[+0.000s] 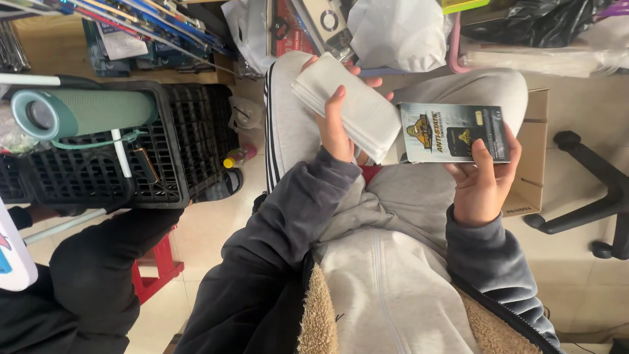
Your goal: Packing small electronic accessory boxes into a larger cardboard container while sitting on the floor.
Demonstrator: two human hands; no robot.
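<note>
A: Head view, item one?
B: Left hand, at 12 o'clock of the lap. Grip closed around a stack of white flat packets, thumb across the face, fingers behind.

A: Item two?
B: Right hand, at 2 o'clock. Grip closed on a dark printed flat box, thumb on its front, fingers beneath. The box's left edge touches the stack's lower corner.

A: Handling note?
B: In my judgement, the stack wants firm, even pressure so the packets do not fan out; the box is best held level by its lower edge, print facing up, while it sits against the stack.

A: Surroundings?
B: Black plastic crate at 9 o'clock, a green cylindrical speaker lying on top. Red stool at 8 o'clock. Cardboard box at 3 o'clock behind the knee; black chair base just beyond. White bag at 12 o'clock. Another person's dark sleeve at 7 o'clock.
</note>
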